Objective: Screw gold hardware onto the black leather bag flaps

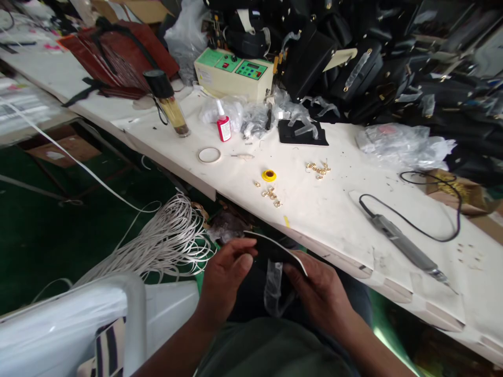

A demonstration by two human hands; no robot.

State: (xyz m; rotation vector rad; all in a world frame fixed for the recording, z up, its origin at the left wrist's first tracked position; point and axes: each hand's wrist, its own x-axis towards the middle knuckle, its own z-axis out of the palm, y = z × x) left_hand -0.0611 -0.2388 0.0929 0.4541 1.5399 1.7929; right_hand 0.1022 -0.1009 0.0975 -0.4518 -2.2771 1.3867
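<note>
Over my lap I hold a thin black panel (272, 248) with a pale edge, bent into a slight curve. My left hand (231, 264) is closed at its left end, with fingertips and thumb at the edge. At the other end my right hand (320, 285) grips it, thumb on the near face. A strip of clear plastic wrap (273, 285) hangs below the panel between my hands. On the table just beyond lie small gold metal fittings (270, 193) and a yellow ring-shaped roll (269, 175).
A grey corded electric screwdriver (406, 246) lies at right. Farther back are a red glue bottle (223, 123), a drink bottle (168, 104), a control box (234, 73) and a black flat piece (302, 133). Black bags (310, 57) are piled behind. White cord (157, 246) heaps at left.
</note>
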